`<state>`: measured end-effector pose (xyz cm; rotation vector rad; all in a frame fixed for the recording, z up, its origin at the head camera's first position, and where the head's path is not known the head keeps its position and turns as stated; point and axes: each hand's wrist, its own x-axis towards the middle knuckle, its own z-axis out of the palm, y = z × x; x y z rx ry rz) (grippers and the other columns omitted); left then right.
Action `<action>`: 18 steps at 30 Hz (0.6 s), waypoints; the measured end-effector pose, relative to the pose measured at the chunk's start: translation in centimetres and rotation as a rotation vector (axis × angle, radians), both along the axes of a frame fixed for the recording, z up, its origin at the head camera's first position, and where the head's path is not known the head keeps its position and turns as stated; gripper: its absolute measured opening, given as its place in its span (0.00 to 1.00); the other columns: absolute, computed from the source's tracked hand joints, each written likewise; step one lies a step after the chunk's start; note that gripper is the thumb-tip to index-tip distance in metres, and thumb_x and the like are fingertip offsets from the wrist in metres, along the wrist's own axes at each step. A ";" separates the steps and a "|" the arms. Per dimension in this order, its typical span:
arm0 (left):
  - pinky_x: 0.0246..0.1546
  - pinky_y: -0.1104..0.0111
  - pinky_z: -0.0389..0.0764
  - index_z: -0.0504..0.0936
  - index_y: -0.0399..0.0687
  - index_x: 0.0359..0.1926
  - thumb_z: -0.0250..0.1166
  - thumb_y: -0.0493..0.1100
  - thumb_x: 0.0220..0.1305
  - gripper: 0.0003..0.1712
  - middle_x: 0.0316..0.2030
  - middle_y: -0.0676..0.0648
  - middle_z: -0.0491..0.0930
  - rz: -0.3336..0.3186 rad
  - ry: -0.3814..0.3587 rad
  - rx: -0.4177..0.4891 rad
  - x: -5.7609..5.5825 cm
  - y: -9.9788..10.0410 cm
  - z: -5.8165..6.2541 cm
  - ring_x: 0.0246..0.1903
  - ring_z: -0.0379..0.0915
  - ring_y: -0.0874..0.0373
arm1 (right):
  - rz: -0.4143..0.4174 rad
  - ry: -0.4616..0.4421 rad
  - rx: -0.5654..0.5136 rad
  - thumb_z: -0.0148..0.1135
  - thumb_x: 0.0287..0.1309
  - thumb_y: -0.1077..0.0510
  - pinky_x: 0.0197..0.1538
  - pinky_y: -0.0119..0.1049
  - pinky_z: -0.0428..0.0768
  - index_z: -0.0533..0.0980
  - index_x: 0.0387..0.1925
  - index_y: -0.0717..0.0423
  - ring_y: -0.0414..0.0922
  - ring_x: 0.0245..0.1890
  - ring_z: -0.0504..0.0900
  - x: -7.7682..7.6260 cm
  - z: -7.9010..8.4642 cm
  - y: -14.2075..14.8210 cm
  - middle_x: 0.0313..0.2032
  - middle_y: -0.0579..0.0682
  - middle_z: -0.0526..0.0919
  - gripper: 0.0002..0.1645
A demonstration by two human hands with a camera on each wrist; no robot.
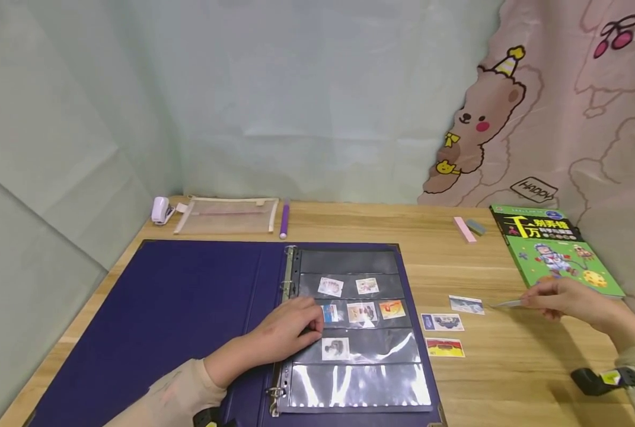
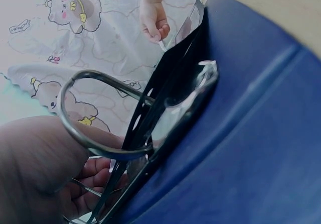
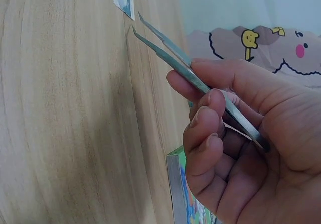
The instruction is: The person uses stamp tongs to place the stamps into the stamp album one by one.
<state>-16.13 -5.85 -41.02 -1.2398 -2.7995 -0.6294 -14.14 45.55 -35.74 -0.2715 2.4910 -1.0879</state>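
My right hand (image 1: 568,299) pinches a pair of metal tweezers (image 3: 188,76) whose tips stand slightly apart. In the head view the tips point at a blue-grey stamp (image 1: 466,304) on the table; in the right wrist view a small gap separates them from it. Nearer lie a bluish stamp (image 1: 442,322) and a red-and-yellow stamp (image 1: 444,347). My left hand (image 1: 282,332), fingers loosely bent, rests on the left side of a black stamp page (image 1: 370,350) in an open blue ring binder (image 1: 200,290). Several stamps show in its strips, one partly hidden by my fingers.
At the back are a small white stapler (image 1: 160,210), a mesh zip pouch (image 1: 226,216) and a purple pen (image 1: 284,220). A pink strip (image 1: 465,229) and a grey-green block (image 1: 475,226) lie back right, near a green book (image 1: 557,252). Metal rings (image 2: 95,148) rise along the binder's spine.
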 end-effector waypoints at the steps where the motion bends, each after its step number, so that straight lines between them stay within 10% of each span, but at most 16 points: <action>1: 0.35 0.75 0.65 0.71 0.60 0.26 0.64 0.47 0.54 0.08 0.26 0.62 0.65 -0.002 -0.002 0.001 0.0 0.0 0.0 0.30 0.60 0.68 | 0.001 -0.002 0.005 0.48 0.62 0.60 0.23 0.34 0.71 0.75 0.36 0.71 0.35 0.21 0.70 0.0 0.0 0.0 0.26 0.40 0.70 0.16; 18: 0.33 0.75 0.63 0.70 0.59 0.25 0.65 0.46 0.53 0.09 0.25 0.62 0.64 -0.015 0.027 0.025 -0.1 0.0 -0.3 0.29 0.59 0.68 | 0.028 -0.088 -0.084 0.48 0.62 0.60 0.24 0.35 0.74 0.75 0.38 0.72 0.30 0.21 0.71 -0.8 -0.9 0.0 0.23 0.38 0.74 0.17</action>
